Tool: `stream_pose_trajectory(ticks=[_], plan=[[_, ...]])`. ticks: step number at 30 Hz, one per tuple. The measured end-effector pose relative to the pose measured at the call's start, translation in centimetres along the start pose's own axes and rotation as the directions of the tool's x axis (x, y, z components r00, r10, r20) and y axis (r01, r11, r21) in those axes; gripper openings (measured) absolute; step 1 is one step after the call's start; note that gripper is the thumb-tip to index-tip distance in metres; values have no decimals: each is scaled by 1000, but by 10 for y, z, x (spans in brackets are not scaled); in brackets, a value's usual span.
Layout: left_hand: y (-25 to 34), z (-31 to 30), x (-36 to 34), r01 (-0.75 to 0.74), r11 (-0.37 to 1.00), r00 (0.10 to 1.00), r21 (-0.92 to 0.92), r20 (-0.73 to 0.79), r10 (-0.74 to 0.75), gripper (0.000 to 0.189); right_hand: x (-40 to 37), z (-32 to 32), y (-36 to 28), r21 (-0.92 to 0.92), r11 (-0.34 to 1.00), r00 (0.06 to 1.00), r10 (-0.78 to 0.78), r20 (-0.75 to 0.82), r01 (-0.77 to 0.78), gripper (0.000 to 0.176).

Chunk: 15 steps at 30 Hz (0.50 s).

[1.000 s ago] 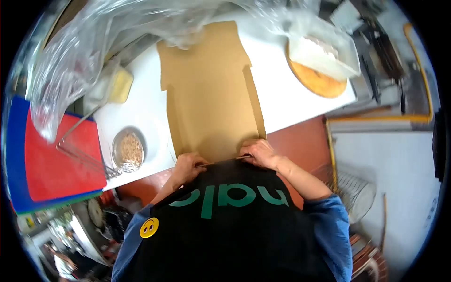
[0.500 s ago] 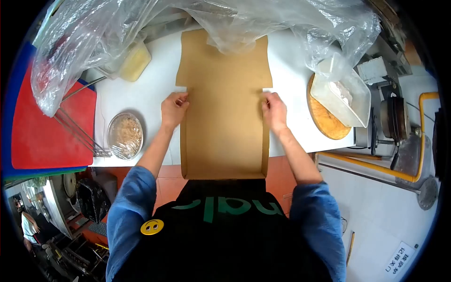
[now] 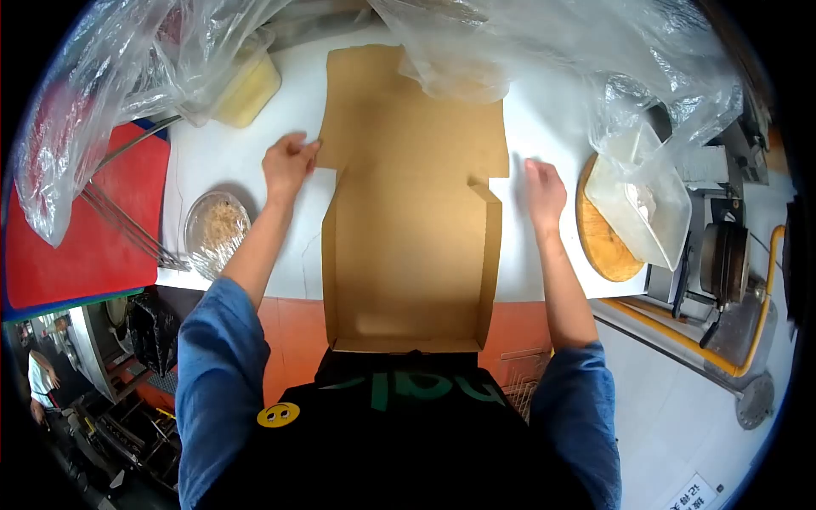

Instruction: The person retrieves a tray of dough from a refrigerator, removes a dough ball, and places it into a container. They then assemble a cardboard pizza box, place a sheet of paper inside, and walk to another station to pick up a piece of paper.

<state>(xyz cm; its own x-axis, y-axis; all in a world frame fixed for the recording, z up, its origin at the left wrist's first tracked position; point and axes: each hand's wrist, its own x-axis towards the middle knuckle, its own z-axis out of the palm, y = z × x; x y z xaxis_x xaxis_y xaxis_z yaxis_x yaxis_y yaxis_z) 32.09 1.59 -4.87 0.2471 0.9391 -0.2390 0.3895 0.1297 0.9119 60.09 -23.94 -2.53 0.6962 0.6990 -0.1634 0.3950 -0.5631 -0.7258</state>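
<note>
A brown cardboard box (image 3: pixel 408 255) lies unfolded in front of me, its lid panel (image 3: pixel 374 110) spread away from me and its low side walls raised. The near end reaches past the table edge, close to my apron. Beside the lid's left edge is my left hand (image 3: pixel 287 170), fingers loosely bent and apart, fingertips right at the cardboard. My right hand (image 3: pixel 546 194) hovers to the right of the box, away from its wall, with loosely extended fingers and nothing in them.
Clear plastic sheeting (image 3: pixel 544 42) hangs over the table's far side and overlaps the lid. To the left are a wrapped bowl of shredded food (image 3: pixel 218 228), a yellowish container (image 3: pixel 248 89) and red board (image 3: pixel 102 246). A translucent bin (image 3: pixel 633 200) rests on a round wooden board (image 3: pixel 605 234) at right.
Both hands have moved outward from the box's sides, the right one farther. The side walls now stand more visibly raised, and the whole view has shifted slightly.
</note>
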Motion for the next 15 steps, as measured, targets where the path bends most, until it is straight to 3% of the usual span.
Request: stream_pose_trajectory(ticks=[2,3,4,5,7,8,9,10,11,12,13,14,15], plan=[[10,18,6,-31,999,997,40,-68,33,26,23,7,-5,-198,980,990,7,-144,-36,39],[9,27,7,-33,976,988,216,-138,63,26,33,11,-8,-292,954,976,1,-216,-65,43],[9,32,5,-20,923,974,385,-199,104,26,41,26,-18,-432,871,951,114,-287,-235,47],[9,30,3,-21,922,975,385,-198,105,26,39,22,-19,-431,871,950,115,-289,-236,47],[10,14,4,176,952,984,249,-26,-175,29,36,6,-29,-300,933,979,204,-15,-199,43],[-21,4,19,179,981,965,81,182,-191,29,6,-14,-79,-367,928,985,4,172,60,37],[-26,-10,21,179,981,965,81,181,-191,29,13,-13,-57,-366,929,985,3,174,61,37],[-31,-21,17,215,976,930,19,302,-211,29,26,-11,-17,92,991,957,69,282,-98,36],[-33,-26,12,253,967,881,-39,422,-214,30,35,-12,4,507,814,914,70,400,-284,35],[-24,-25,-4,242,969,884,-44,421,-202,30,30,-15,2,573,734,873,56,484,-365,38],[-7,-24,-28,273,945,894,-179,411,-180,32,24,-19,-2,623,646,827,21,562,-440,42],[1,-26,-46,297,903,903,-309,399,-160,34,21,-14,5,579,674,789,10,614,-459,46],[-5,-28,-57,414,840,842,-350,497,-208,39,16,-9,13,527,700,743,8,669,-482,50]])
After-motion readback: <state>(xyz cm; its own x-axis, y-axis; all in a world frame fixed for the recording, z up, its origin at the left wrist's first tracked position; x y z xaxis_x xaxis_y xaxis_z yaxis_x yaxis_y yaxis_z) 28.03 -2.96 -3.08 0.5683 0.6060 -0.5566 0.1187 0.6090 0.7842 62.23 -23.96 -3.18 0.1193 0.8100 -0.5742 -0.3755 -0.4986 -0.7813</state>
